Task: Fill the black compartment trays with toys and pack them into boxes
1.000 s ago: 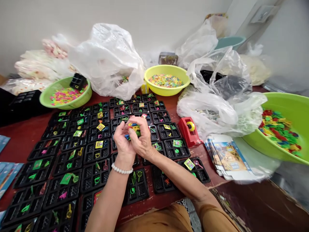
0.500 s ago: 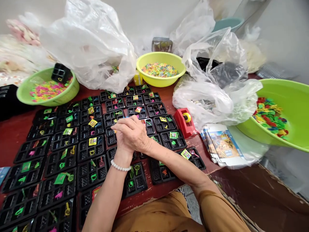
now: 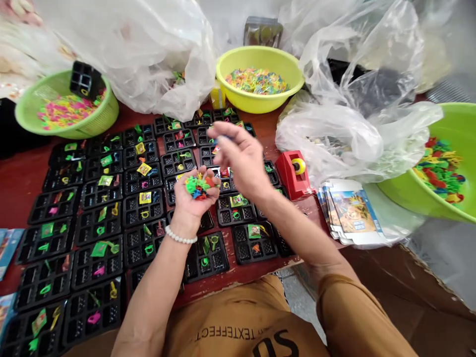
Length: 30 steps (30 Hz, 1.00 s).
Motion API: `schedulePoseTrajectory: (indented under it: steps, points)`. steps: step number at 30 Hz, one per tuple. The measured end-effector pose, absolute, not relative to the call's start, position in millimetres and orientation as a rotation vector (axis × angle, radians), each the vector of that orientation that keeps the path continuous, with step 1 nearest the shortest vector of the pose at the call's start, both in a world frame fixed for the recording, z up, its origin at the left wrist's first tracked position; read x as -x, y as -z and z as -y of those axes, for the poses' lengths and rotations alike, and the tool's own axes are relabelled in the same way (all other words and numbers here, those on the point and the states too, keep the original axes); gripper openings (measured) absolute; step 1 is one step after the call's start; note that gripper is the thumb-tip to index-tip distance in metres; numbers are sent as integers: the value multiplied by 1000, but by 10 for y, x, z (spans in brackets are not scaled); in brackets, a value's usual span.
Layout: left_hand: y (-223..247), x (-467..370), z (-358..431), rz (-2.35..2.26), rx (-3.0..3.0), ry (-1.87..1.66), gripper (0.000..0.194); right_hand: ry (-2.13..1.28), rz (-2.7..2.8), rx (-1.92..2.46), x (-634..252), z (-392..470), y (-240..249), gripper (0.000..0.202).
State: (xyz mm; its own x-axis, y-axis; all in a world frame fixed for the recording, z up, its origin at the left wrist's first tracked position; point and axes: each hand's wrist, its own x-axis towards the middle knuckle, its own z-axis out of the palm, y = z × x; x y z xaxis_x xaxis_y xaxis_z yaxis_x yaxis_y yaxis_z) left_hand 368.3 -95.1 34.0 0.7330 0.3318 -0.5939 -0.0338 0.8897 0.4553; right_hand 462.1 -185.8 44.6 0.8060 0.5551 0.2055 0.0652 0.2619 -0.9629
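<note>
A heap of small green, red, blue and yellow plastic toys (image 3: pixel 198 187) is held in the left hand (image 3: pixel 191 204), which is cupped palm up with its fingers curled about the heap. The right hand (image 3: pixel 245 163) is raised just beside it, apart from the heap, with thumb and fingers bent toward each other; a blurred blue piece (image 3: pixel 224 139) is seen there, but whether it is pinched cannot be told. Below, black compartmented trays (image 3: pixel 241 233) are laid in rows on the red counter (image 3: pixel 267 144), and printed sachets (image 3: pixel 145 198) are seen in many of them. To the right, a red tape dispenser (image 3: pixel 292 178) is set near stacked printed cartons (image 3: pixel 355 210). Farther back, small plastic pieces are contained in a yellow basin (image 3: pixel 260 104) and a green basket (image 3: pixel 98 118)
</note>
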Motion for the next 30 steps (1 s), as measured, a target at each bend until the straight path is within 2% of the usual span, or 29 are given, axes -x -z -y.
schedulePoseTrajectory:
  steps: [2,4,9,12,23,30]
  points:
    - [-351,-3514,803,-700,-342,-219,35,-557,394,1202,-4869,2118,-453,24]
    - [-370,-3339,705,-703,-294,-258,34,-617,262,1204,-5059,2374,-390,22]
    - [-413,-2923,651,-849,-192,-337,22,-649,82,1223,-5139,2837,-113,15]
    - [-435,-2718,722,-937,-140,-348,20,-640,52,1225,-5077,2961,5,18]
    - [-488,-2429,1069,-1178,-64,-261,22,-819,36,1231,-5151,2779,114,22]
    - [-485,-2383,1055,-1201,-18,-291,20,-818,54,1361,-5257,2496,212,8]
